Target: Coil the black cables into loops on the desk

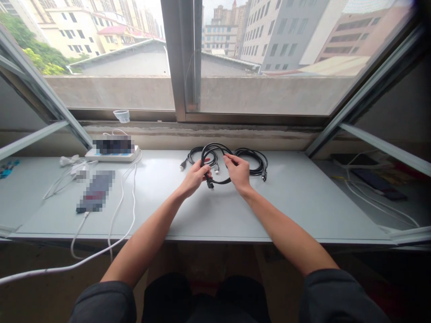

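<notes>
White cords (124, 197) and a power strip (112, 154) are laid at the left of the grey table (303, 202), near a small plastic cup (121, 115) on the sill. At mid-table, a black cable loop (215, 152) is gripped by the left hand (195, 176), fingers closed around it. The same loop is pinched by the right hand (238, 170). Further coiled black cables (254, 159) are seen just behind.
</notes>
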`<state>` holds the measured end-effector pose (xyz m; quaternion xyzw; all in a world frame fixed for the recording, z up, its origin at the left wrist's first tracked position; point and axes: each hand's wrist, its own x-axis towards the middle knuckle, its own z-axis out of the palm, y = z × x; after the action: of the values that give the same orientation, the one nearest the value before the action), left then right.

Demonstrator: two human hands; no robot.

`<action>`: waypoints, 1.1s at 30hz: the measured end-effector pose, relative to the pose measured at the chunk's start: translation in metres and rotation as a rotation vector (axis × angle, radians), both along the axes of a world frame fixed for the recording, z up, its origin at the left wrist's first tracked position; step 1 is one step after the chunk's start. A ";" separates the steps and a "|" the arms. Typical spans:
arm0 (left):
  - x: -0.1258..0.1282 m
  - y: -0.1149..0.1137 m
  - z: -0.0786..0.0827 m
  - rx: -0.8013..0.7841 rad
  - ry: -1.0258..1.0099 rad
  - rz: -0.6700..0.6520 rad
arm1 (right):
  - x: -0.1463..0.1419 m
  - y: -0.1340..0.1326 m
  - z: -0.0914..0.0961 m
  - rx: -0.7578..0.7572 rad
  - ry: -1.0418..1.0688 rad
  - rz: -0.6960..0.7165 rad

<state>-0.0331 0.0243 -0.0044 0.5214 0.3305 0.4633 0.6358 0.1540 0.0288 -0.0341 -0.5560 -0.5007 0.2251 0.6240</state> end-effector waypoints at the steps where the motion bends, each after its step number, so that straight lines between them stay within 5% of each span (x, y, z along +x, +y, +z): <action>1: 0.002 0.000 -0.003 0.030 0.034 0.015 | 0.002 0.000 0.000 0.018 -0.020 -0.016; 5: 0.003 0.007 -0.011 0.180 0.149 0.199 | -0.002 -0.007 0.008 0.075 -0.017 -0.012; 8: -0.004 0.014 -0.008 0.237 0.148 0.310 | -0.009 -0.017 0.016 0.111 0.054 0.132; 19: -0.024 0.024 0.005 0.220 -0.106 0.357 | -0.009 -0.028 0.029 0.093 0.377 0.544; 26: -0.027 0.025 0.009 0.146 -0.114 0.344 | 0.009 -0.022 0.033 -0.196 0.152 0.715; 33: -0.024 0.029 -0.001 0.120 -0.155 0.292 | 0.021 -0.027 0.043 -0.118 -0.040 0.663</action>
<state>-0.0573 0.0537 -0.0050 0.4674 0.3245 0.6086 0.5530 0.1748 0.0013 0.0093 -0.4022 -0.6528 0.4334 0.4736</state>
